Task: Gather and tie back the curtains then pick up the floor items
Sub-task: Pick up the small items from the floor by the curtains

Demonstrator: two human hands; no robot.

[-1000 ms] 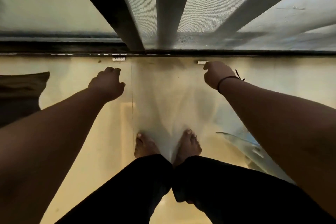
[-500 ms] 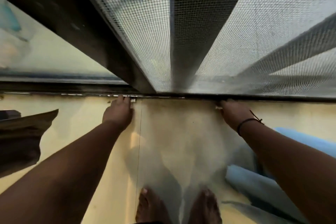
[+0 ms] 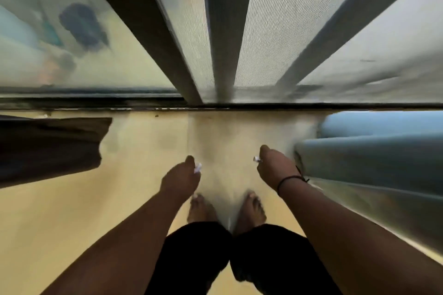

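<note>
Now, at the left edge a dark cloth lies on the floor. Lower centre, the left hand pinches a small white scrap; the right hand pinches another white bit. Blue curtains hang at right.

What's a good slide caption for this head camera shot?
Each hand, left hand and right hand, lifts a small white item off the floor by the window track.
</note>
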